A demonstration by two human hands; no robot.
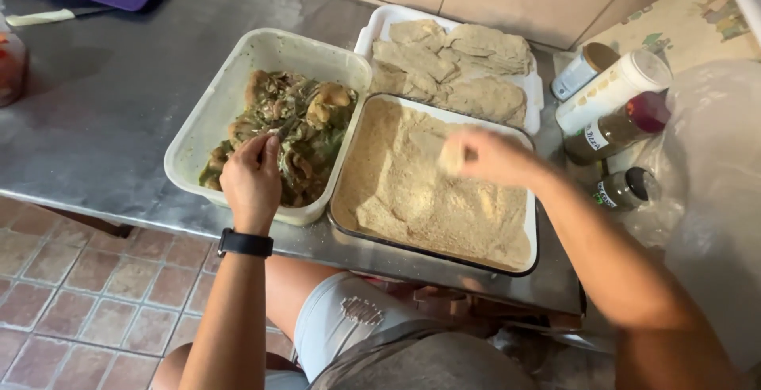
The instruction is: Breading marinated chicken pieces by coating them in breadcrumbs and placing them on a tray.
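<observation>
At centre frame we see the left hand (252, 176) closed on a utensil in the white tub (208, 112) of marinated meat (293, 124). Just right, the blurred right hand (485, 156) hovers, fingers bunched, over the breadcrumb tray (434, 180); breaded cutlets (456, 69) fill the upper tray.

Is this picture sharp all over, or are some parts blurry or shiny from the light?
Head view: the right hand over the breadcrumb tray is smeared by motion blur; the left hand in the white tub is sharper. The steel counter shows soft glare, and the plastic bag looks washed out.
</observation>
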